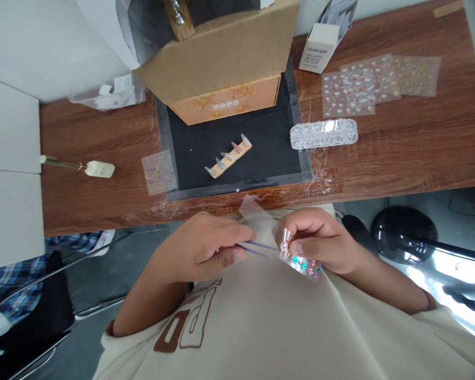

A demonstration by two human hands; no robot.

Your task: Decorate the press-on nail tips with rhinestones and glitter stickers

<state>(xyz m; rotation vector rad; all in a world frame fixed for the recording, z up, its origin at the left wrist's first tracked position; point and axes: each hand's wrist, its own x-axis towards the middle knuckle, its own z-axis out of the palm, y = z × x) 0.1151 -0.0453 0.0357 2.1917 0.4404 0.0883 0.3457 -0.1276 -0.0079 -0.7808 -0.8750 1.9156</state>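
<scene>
My left hand (217, 248) pinches a pair of tweezers (259, 248), whose tips point right and meet the edge of a sticker sheet. That shiny sticker sheet (303, 265), with small colourful flower shapes, is bent between the thumb and fingers of my right hand (320, 237). A clear film strip (255, 208) sticks up between my hands. Beyond them, a wooden strip (233, 159) bearing several false nails (227, 156) lies on the black mat (261, 169). One tiny flower sticker (238, 190) is at the mat's near edge.
A cardboard box (225, 103) stands at the mat's back. Right of it are a clear rhinestone case (323, 133), an alcohol pad box (319, 47) and sticker sheets (348, 95). Leftward lie another sheet (159, 172), a white-handled brush (98, 169) and a plastic tray (111, 95).
</scene>
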